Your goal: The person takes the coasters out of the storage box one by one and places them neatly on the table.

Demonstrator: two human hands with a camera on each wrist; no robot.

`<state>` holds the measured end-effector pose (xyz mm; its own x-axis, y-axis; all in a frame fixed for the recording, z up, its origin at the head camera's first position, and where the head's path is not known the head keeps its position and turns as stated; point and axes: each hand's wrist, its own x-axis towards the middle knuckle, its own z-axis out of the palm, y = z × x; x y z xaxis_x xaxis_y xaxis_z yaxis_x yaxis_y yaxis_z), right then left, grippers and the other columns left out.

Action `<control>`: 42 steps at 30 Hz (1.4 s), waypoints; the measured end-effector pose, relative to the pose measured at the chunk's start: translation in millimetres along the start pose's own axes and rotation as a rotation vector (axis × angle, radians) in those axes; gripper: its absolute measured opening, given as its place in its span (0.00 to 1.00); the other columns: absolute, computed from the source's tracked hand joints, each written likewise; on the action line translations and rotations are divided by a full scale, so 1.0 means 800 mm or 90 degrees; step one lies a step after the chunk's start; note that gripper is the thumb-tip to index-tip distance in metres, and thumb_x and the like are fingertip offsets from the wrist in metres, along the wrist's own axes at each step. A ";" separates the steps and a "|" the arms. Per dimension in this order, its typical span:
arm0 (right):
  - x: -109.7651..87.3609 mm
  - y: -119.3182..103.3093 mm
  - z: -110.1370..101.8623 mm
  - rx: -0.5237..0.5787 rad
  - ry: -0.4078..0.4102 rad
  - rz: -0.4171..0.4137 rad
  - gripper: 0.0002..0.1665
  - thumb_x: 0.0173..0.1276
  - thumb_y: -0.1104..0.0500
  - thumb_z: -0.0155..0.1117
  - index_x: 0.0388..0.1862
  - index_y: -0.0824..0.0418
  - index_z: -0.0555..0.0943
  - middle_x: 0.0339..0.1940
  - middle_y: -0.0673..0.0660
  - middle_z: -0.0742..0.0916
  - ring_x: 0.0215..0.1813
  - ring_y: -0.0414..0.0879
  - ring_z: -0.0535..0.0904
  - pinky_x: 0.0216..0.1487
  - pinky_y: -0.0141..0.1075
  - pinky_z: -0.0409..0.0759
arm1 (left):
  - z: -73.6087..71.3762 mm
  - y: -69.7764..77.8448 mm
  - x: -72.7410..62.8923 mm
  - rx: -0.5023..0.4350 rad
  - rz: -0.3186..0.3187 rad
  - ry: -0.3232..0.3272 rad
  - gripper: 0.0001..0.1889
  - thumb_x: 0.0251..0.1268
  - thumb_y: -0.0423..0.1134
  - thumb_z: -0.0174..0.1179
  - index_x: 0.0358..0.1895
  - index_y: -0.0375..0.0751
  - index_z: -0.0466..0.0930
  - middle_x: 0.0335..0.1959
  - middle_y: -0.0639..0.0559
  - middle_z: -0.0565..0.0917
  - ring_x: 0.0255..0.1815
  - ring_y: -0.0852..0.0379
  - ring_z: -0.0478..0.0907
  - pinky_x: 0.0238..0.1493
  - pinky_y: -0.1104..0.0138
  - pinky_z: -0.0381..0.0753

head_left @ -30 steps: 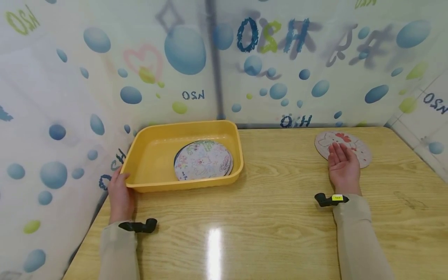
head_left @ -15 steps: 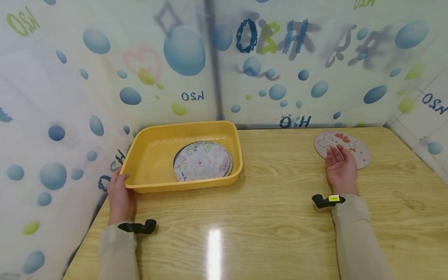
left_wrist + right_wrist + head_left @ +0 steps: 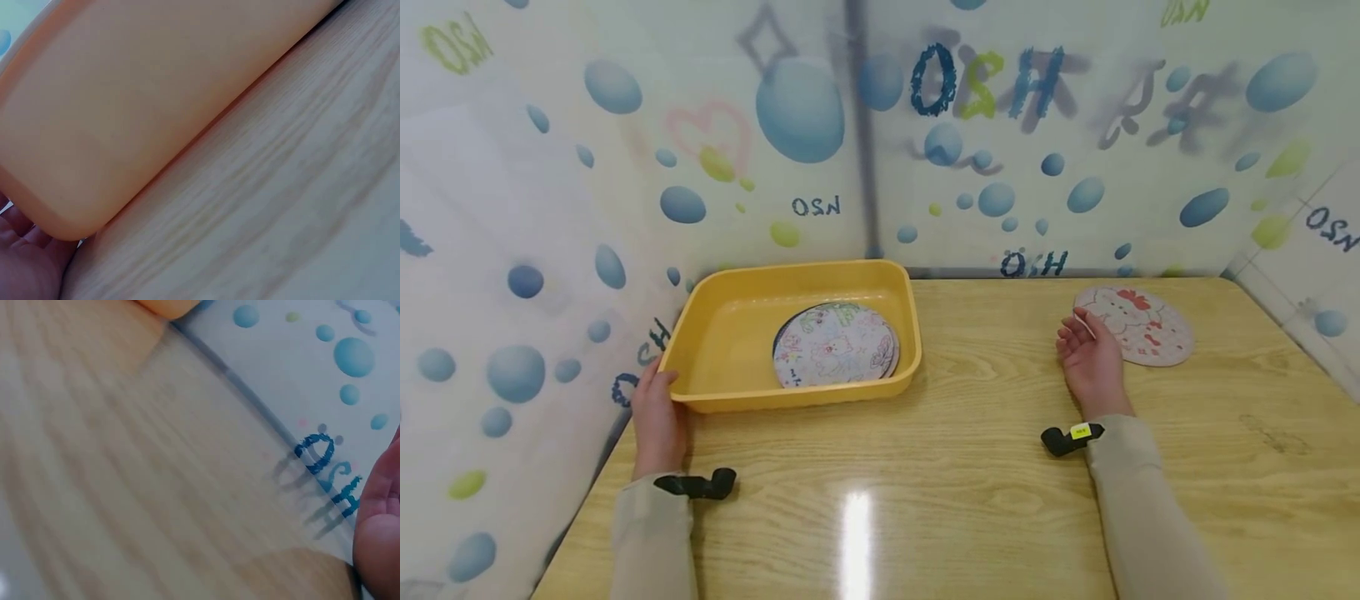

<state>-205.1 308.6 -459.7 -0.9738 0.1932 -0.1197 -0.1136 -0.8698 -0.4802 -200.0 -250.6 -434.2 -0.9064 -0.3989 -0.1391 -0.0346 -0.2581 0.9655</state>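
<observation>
In the head view my left hand (image 3: 658,425) grips the near left corner of a yellow plastic tray (image 3: 722,402), its thumb at the rim and its fingers along the outer side. The left wrist view shows those fingers (image 3: 19,228) partly hidden behind the tray's corner. A stack of round flat mats (image 3: 835,346) with coloured line drawings lies inside, towards the tray's right. My right hand (image 3: 1092,371) holds nothing; its palm faces up and its fingers bend loosely. Just beyond it lies another round mat (image 3: 1157,337) with a red-bowed cartoon figure, partly covered by the hand.
Everything stands on a wood-grain table (image 3: 970,467). A white curtain (image 3: 1000,167) printed with blue and green drops rises along the back and both sides. Behind the tray, the table's far edge meets this curtain.
My right hand has shifted left from over the pale round mat, uncovering more of its drawing. The left hand and the tray have stayed put.
</observation>
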 end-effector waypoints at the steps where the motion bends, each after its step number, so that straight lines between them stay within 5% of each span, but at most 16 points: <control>1: 0.000 0.003 0.001 -0.010 -0.005 0.000 0.12 0.65 0.57 0.54 0.45 0.61 0.73 0.33 0.57 0.82 0.31 0.47 0.78 0.33 0.33 0.78 | 0.000 0.000 0.000 0.003 0.003 -0.001 0.23 0.65 0.39 0.40 0.65 0.52 0.60 0.66 0.55 0.58 0.62 0.58 0.59 0.62 0.69 0.59; 33: -0.015 0.081 0.051 -0.229 -0.106 0.058 0.12 0.68 0.56 0.49 0.43 0.62 0.74 0.33 0.55 0.81 0.31 0.45 0.76 0.32 0.31 0.76 | 0.002 0.005 -0.005 0.020 -0.004 -0.014 0.24 0.66 0.40 0.39 0.65 0.53 0.59 0.66 0.56 0.57 0.63 0.57 0.58 0.63 0.67 0.56; 42: -0.013 0.101 0.062 -0.185 -0.050 0.028 0.13 0.67 0.54 0.50 0.41 0.62 0.74 0.31 0.55 0.81 0.31 0.45 0.75 0.32 0.31 0.75 | 0.001 0.003 -0.005 -0.006 0.000 -0.019 0.23 0.66 0.40 0.40 0.65 0.52 0.60 0.66 0.56 0.57 0.63 0.57 0.58 0.63 0.67 0.57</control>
<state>-213.7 213.4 -454.0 -0.9901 0.1125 -0.0841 -0.0204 -0.7078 -0.7061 -196.4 -249.0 -430.8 -0.9184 -0.3727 -0.1326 -0.0313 -0.2659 0.9635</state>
